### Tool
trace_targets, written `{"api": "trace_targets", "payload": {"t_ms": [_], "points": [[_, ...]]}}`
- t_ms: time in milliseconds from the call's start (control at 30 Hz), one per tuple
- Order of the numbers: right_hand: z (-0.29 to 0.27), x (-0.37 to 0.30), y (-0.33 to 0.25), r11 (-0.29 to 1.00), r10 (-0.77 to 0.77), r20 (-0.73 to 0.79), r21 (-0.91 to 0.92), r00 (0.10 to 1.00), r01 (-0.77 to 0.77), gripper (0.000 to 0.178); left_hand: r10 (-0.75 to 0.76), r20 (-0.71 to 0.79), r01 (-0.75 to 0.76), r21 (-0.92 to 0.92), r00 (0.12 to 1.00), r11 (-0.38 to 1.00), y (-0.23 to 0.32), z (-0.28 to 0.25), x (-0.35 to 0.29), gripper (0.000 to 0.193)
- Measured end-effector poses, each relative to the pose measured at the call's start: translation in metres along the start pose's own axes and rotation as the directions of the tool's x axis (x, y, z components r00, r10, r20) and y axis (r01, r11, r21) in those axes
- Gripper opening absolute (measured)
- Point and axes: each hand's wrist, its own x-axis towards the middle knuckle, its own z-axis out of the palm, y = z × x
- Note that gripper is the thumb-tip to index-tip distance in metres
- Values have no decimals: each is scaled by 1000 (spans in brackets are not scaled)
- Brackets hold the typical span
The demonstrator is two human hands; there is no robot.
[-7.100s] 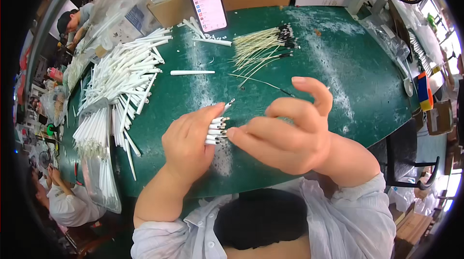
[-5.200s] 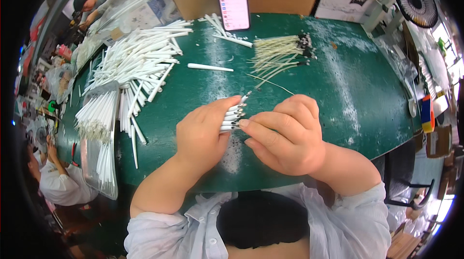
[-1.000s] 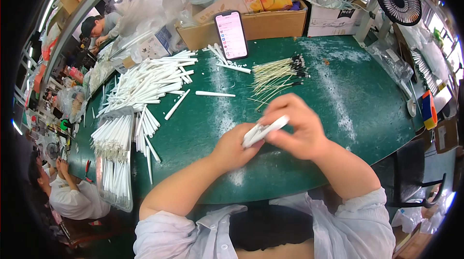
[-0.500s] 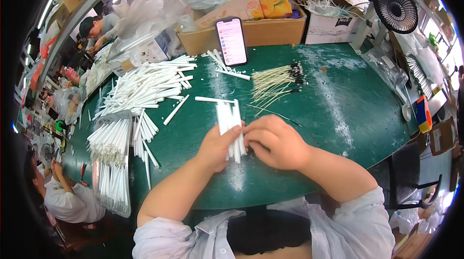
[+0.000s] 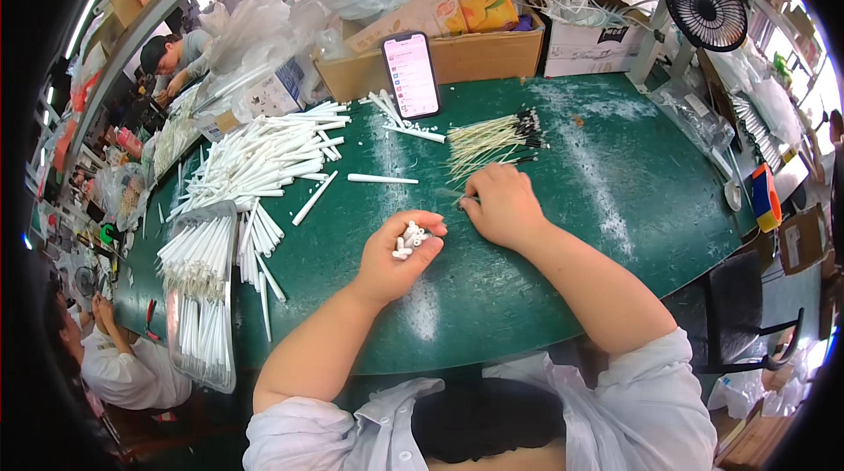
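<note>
In my left hand the fingers are wrapped round a bundle of white tapered tubes, its ends turned upward. My right hand has its fingers pinched together just in front of a pile of thin pale wires with black ends. A faint thin strand shows by those fingertips, too blurred to name. Behind my left hand, a single white tube lies crosswise on the green table. More tubes are heaped in a big pile to the left.
A clear tray of tubes stands at the left. A phone leans upright before a cardboard box. At the right are a black fan, a tape roll and a chair. Two other people sit to the left.
My left hand has tipped the bundle from upright to end-on. My right hand has left the bundle and moved forward to the wires. The loose wires near me no longer show.
</note>
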Motion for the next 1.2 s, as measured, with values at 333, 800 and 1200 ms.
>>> {"api": "trace_targets", "payload": {"t_ms": [333,800,1200], "points": [[-37,-13,-8,941,-213,-17,266,977,209,9,88,-124,-86,21,988,996,2,-4,-4,25],[-70,-26,-33,858,-445,-353,96,823,505,25,131,92,-159,621,987,767,46,3,-13,35],[-61,-27,-38,847,-496,-313,31,810,531,26,208,155,-255,713,966,654,46,7,-15,28]]}}
